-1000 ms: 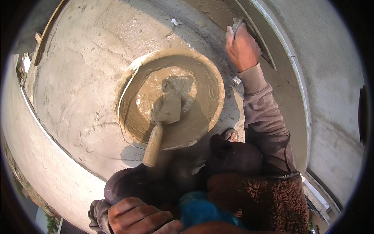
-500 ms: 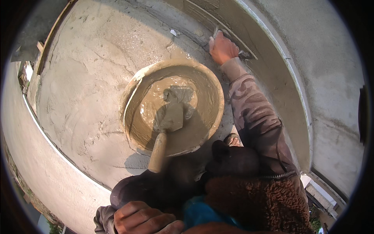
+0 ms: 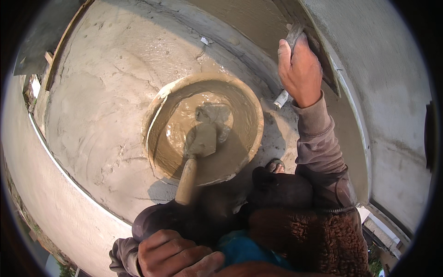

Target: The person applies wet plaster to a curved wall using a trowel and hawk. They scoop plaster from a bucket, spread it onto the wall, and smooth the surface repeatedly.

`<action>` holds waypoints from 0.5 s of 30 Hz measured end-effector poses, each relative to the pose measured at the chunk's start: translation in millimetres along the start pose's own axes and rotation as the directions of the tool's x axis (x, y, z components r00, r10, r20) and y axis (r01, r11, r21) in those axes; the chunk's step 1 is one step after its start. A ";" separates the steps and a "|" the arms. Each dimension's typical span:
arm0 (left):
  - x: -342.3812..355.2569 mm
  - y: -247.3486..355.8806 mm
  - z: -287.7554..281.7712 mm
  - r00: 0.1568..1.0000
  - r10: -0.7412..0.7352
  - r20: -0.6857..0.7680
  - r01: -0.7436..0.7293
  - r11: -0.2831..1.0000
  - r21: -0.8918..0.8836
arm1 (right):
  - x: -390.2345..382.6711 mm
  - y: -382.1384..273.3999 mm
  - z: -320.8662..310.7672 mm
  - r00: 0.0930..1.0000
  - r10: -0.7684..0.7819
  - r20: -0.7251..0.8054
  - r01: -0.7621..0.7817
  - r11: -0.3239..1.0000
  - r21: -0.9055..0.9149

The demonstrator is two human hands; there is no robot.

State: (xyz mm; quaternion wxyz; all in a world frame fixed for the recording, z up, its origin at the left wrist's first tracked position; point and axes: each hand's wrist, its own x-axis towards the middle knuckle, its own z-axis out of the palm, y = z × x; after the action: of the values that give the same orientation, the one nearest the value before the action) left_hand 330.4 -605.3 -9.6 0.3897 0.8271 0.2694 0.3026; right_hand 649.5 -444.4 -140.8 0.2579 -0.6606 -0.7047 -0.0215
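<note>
Head view: the float is angling along the wet wall, the right hand gripping its handle.
That hand is sitting behind the blade, likely for even pressure. Nearby, the bucket is standing within reach, and a trowel is resting in its mortar, handle leaning out over the rim, seemingly for an easy grab. By the knee, the left hand is lying curled; its palm is hidden, so I cannot tell whether it is holding anything.
</note>
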 end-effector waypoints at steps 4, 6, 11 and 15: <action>5.7 1.9 -1.6 0.999 0.037 0.002 -0.036 0.999 -0.030 | -4.8 -2.2 74.2 0.909 0.128 0.397 -0.103 0.991 -0.084; 3.7 4.0 -2.3 0.999 0.032 0.016 -0.032 0.999 0.003 | 1.7 5.7 109.4 0.861 0.177 0.477 -0.139 0.984 -0.113; -4.6 12.0 2.9 0.998 -0.045 -0.054 0.046 0.999 0.027 | 18.2 23.5 158.9 0.825 0.229 0.517 -0.187 0.973 -0.133; -11.2 15.6 18.4 0.982 -0.010 -0.189 0.026 0.996 0.085 | 34.3 17.7 166.2 0.828 0.272 0.491 -0.241 0.962 -0.127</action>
State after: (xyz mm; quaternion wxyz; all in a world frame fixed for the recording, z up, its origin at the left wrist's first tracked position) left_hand 339.2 -630.3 -9.7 0.3286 0.8085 0.3255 0.3640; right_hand 610.6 -348.9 -276.8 0.0460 -0.7391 -0.6513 0.1657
